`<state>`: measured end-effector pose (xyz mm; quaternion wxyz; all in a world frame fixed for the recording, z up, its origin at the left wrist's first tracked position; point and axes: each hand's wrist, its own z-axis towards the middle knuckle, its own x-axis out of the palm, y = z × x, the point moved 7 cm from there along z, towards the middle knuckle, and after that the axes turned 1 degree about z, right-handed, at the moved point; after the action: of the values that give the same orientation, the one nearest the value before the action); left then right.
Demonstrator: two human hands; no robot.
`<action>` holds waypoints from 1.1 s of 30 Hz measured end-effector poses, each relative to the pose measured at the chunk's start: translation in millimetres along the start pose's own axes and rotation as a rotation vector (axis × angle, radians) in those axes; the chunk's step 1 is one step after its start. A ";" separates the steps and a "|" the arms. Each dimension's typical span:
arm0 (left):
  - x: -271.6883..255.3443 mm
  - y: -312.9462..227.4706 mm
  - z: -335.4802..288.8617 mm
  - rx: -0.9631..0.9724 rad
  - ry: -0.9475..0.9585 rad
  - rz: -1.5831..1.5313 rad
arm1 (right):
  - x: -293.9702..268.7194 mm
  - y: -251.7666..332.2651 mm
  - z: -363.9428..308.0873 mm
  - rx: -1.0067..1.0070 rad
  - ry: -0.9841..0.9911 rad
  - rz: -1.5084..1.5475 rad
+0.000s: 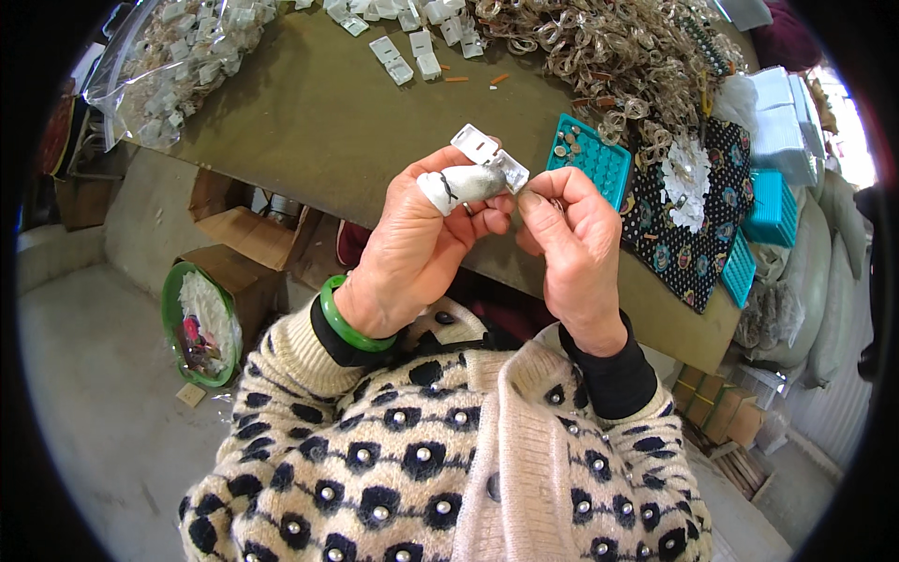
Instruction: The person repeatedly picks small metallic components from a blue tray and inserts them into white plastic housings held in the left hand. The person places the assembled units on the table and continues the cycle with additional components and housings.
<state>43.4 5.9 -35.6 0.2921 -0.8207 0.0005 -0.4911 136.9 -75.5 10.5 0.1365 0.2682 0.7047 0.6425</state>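
Observation:
My left hand holds a small white plastic case between thumb and fingers; the thumb wears a grey-white wrap and the wrist a green bangle. The case stands hinged open, above the table's near edge. My right hand pinches the right side of the same case with its fingertips. Both hands hover just in front of a teal tray that holds small round parts.
On the olive table lie more white cases, a clear bag of cases, a heap of clear plastic rings and a black patterned cloth. More teal trays sit at right. A green basin and cardboard boxes stand on the floor.

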 end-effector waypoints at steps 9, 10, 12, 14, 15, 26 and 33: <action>18.6 -22.4 -7.8 0.249 -0.041 0.269 | -0.4 -24.7 1.2 0.301 0.031 0.432; 21.0 -23.6 -7.8 0.244 -0.027 0.250 | -1.5 -20.8 1.1 0.225 -0.017 0.351; 24.5 -25.4 -8.2 0.266 -0.019 0.215 | -2.7 -10.3 0.2 0.103 -0.055 0.273; 27.8 -26.6 -10.2 0.311 -0.001 0.235 | -1.7 0.5 -1.3 -0.006 -0.025 0.279; 29.9 -25.9 -12.1 0.343 0.010 0.275 | -1.4 -0.5 -2.1 0.012 -0.027 0.280; 47.0 -17.4 -31.4 0.728 0.105 0.883 | -16.0 3.0 -10.4 -0.081 0.012 0.020; 9.3 -15.3 -23.3 0.154 0.162 0.201 | -69.4 37.9 -19.9 -0.552 -0.177 -0.944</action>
<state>25.0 4.8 -12.6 0.4010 -0.7494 0.0683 -0.5224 190.7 -129.4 39.7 0.5334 -0.0696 0.5397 0.6476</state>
